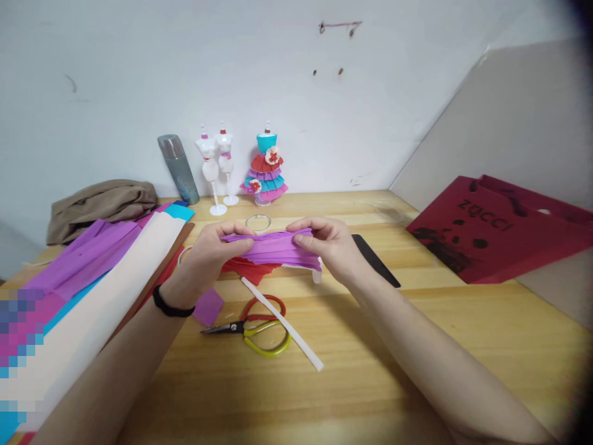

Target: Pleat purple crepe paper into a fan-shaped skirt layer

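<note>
A pleated strip of purple crepe paper [273, 250] is stretched between my two hands above the table. My left hand [215, 247] pinches its left end, thumb in front. The right end is gripped the same way by my right hand [327, 241]. Behind and below the strip lies red pleated crepe paper [252, 269], partly hidden. Scissors [245, 326] with one red and one yellow handle loop rest on the table, blades toward the left. A thin white strip [287, 327] lies across their handles. Near the blades is a small purple paper piece [208, 307].
At the back stand two white mini mannequins [210, 170], a mannequin in a ruffled paper dress [266, 170] and a flask [178, 167]. Coloured crepe paper sheets [102, 303] and a brown cloth [99, 207] fill the left. A black flat object [377, 262] and a red bag [500, 228] are right.
</note>
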{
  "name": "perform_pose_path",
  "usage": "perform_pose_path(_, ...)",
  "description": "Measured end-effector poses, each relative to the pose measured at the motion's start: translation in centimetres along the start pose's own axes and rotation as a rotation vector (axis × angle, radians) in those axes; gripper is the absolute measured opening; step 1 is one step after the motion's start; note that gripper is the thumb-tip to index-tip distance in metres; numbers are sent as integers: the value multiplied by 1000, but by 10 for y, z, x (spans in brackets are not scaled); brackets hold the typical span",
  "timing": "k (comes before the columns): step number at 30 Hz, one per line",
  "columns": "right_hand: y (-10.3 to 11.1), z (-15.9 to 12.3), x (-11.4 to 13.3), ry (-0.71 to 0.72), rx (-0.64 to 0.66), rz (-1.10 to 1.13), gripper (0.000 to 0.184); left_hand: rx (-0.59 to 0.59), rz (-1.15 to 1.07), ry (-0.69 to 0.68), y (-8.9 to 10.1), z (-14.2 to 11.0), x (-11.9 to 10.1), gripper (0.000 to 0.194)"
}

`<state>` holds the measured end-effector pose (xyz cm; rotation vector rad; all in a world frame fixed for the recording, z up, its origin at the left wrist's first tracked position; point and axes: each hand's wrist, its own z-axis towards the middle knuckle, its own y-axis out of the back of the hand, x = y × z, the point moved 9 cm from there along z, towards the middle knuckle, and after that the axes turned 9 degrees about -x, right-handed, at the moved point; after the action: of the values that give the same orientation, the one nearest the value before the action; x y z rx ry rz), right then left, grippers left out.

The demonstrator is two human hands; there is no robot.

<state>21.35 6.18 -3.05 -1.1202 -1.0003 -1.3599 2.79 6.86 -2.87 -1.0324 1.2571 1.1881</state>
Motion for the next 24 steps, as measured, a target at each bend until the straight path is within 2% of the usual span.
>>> perform_pose_path(5, 2, 2, -5, -34, -1, 63, 18, 47, -13, 65, -1, 0, 5, 35)
perform_pose_path(10, 1, 1, -7, -55, 13, 89, 19, -25, 96, -4, 5, 0, -4, 28)
perform_pose_path(16, 1, 0, -6, -74, -9, 93, 18, -52, 187, -52, 6, -3, -12, 27)
perform_pose_path(21, 1, 0, -7, -76, -5, 105, 19, -54, 144, -21, 5, -5, -12, 28)
perform_pose_path(24, 1, 0, -6, -63, -2, 103, 19, -21, 39, 29, 2, -5, -9, 30)
